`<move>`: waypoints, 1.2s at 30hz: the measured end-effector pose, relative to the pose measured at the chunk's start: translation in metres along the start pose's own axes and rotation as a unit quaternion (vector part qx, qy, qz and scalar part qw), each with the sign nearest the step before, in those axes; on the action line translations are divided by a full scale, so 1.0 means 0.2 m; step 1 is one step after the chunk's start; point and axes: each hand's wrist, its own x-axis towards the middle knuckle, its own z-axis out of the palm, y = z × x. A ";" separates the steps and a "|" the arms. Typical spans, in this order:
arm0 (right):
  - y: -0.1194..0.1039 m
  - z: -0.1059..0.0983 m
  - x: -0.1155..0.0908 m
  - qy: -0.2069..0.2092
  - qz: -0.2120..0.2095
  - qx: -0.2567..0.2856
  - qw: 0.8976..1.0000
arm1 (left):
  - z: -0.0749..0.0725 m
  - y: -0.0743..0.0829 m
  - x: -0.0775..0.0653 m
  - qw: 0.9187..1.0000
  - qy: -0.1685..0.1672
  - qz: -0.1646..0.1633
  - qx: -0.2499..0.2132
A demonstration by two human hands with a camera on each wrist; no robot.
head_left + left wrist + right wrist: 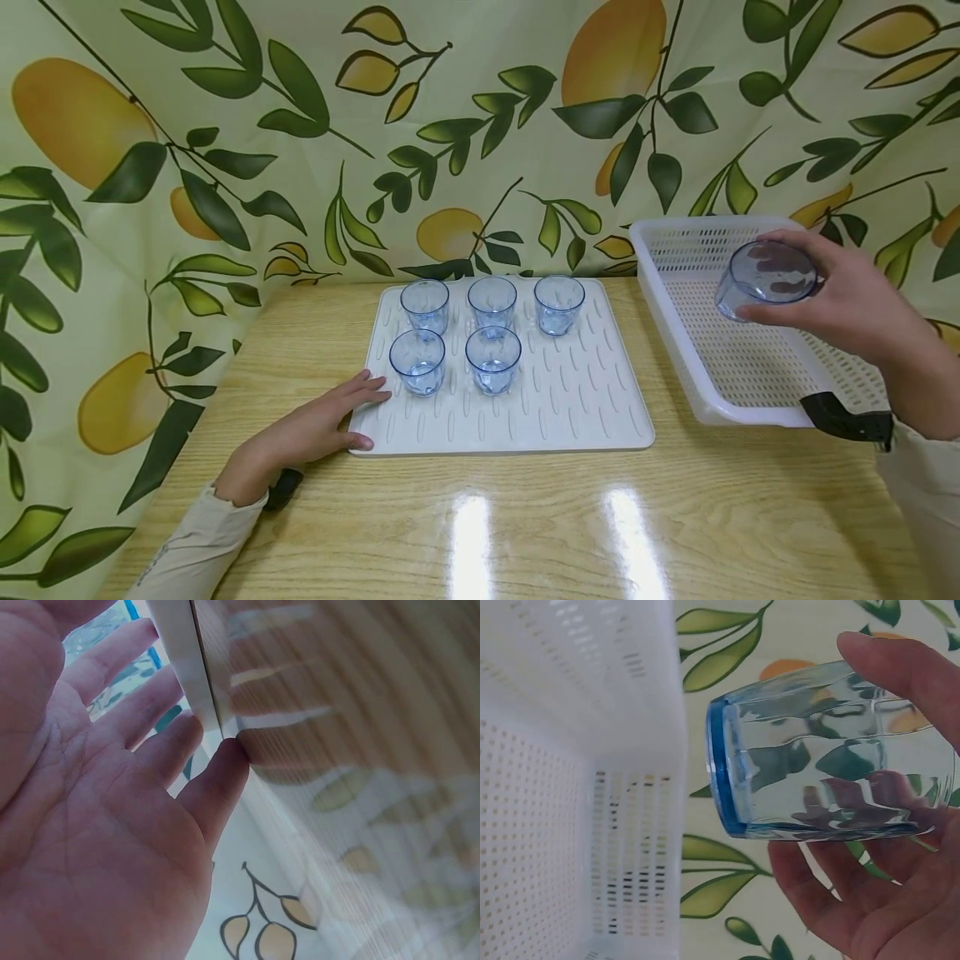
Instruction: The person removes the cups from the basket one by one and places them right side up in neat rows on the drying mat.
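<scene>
My right hand (862,300) grips a clear bluish glass tumbler (761,279) above the white perforated basket (678,358). In the right wrist view the fingers and thumb wrap around the sides of this tumbler (817,757), whose blue-tinted end points toward the basket wall (649,847). On the left, my left hand (318,425) rests with spread fingers at the left edge of a white ridged drying mat (570,408). Several matching tumblers stand on that mat in two rows, among them a front-left one (417,362) close to the left fingertips and a back-right one (558,306).
A light wooden table (390,517) lies under the mat and basket. Behind it hangs a cloth (465,125) printed with leaves and yellow fruit. The basket stands right of the mat, with a gap between them. Each wrist wears a black band (847,418).
</scene>
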 end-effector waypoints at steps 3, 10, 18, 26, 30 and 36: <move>-0.02 0.00 -0.02 -0.004 -0.001 -0.001 1.000 | 0.00 0.00 0.00 1.000 0.000 0.003 0.001; -0.04 0.02 -0.06 -0.033 0.017 -0.012 0.999 | 0.00 0.00 0.01 1.000 -0.002 0.004 -0.002; -0.02 0.07 -0.12 -0.027 0.011 0.028 0.999 | 0.00 -0.01 0.01 1.000 0.001 -0.003 0.001; -0.05 0.11 -0.14 -0.041 -0.002 0.033 0.999 | 0.00 0.00 0.01 1.000 0.000 -0.001 -0.001; -0.06 0.12 -0.15 -0.045 -0.009 0.025 0.999 | 0.00 0.00 0.01 1.000 -0.001 -0.002 0.000; -0.07 0.13 -0.15 -0.049 0.002 0.016 0.999 | 0.00 0.00 0.01 1.000 -0.002 -0.004 0.002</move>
